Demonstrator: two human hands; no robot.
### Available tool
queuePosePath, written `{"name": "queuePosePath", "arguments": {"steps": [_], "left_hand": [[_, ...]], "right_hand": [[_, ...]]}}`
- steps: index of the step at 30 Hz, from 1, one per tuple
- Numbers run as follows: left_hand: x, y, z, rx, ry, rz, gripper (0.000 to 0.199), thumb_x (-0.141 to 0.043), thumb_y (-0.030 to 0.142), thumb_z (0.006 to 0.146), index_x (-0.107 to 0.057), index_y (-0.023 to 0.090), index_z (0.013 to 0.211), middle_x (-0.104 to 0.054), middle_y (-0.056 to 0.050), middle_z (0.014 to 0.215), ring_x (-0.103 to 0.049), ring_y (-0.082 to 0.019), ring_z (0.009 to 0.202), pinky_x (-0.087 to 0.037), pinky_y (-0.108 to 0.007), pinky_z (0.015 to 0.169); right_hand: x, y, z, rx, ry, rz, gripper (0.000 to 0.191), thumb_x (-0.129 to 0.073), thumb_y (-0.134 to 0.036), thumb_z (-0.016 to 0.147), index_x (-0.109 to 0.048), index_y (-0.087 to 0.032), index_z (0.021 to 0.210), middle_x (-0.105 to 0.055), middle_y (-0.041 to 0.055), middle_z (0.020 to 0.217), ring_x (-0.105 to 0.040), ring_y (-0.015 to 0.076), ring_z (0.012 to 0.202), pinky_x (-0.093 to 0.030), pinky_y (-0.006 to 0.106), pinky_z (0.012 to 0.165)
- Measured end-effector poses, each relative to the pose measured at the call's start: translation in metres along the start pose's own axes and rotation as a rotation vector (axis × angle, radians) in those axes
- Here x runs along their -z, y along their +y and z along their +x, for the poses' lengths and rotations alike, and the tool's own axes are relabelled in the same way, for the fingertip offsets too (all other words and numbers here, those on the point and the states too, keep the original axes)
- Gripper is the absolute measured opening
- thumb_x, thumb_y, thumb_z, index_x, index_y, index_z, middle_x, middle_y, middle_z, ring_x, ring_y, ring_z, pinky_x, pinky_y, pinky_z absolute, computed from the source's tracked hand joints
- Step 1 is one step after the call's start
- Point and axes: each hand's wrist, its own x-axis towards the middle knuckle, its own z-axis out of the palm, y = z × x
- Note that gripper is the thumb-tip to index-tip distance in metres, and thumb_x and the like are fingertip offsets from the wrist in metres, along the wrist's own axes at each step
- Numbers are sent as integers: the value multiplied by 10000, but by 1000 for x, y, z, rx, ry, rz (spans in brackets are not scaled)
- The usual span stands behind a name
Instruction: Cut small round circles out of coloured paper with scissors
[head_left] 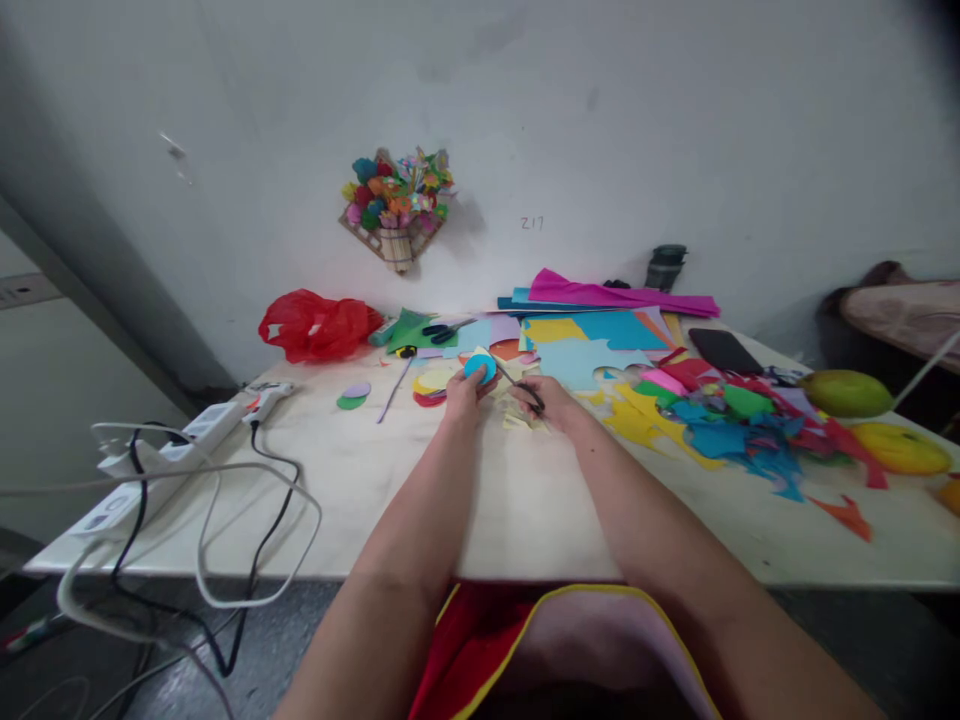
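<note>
A round blue paper disc (pixel 480 369) is pinched in my left hand (pixel 465 393), above the middle of the table. My right hand (pixel 550 403) is closed around the dark handles of a pair of scissors (pixel 528 391), whose blades point left toward the disc and end close to its right edge. Pale yellow paper scraps (pixel 517 418) lie under and between my hands. Just left of my left hand are yellow and red round papers (pixel 430 397). A purple and a green disc (pixel 353 402) lie farther left.
Colored scraps (pixel 750 430) and mangoes (pixel 847 393) cover the right side. Behind are paper sheets (pixel 592 362), a second pair of scissors (pixel 442 331) and a red bag (pixel 319 326). Power strips (pixel 180 455) with cables run along the left.
</note>
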Motion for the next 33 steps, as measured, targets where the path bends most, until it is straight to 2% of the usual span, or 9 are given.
{"name": "queuePosePath", "arguments": {"steps": [6,13,20,33], "left_hand": [[-1,-2,-1,20,-21,15,253,-864,248,675,-715,127,839,-756,-96,816,-772,-277,903,-579,-365,855],[-3,-1,-3,10,-18,15,227,-850,239,683,-714,125,825,-754,-80,788,-770,-247,836,-592,-347,830],[-3,1,-3,13,2,-8,231,-857,225,681,-721,115,832,-756,-101,807,-774,-280,883,-589,-379,865],[-2,2,-2,14,19,-3,243,-863,258,663,-707,145,811,-755,-71,777,-780,-257,857,-590,-313,790]], "right_hand": [[1,-2,-4,36,-10,-1,151,-716,-248,670,-591,-183,618,-502,-26,403,-380,80,336,-303,196,319],[-1,-8,-7,8,25,-19,59,-665,-190,687,-618,-166,659,-469,-37,390,-353,78,351,-271,191,331],[-3,-10,-9,1,43,-16,32,-651,-181,682,-625,-162,677,-459,-39,388,-348,80,355,-265,191,345],[-3,-11,-8,-5,25,-58,81,-681,-202,680,-607,-177,660,-454,-41,395,-337,84,351,-249,207,344]]}}
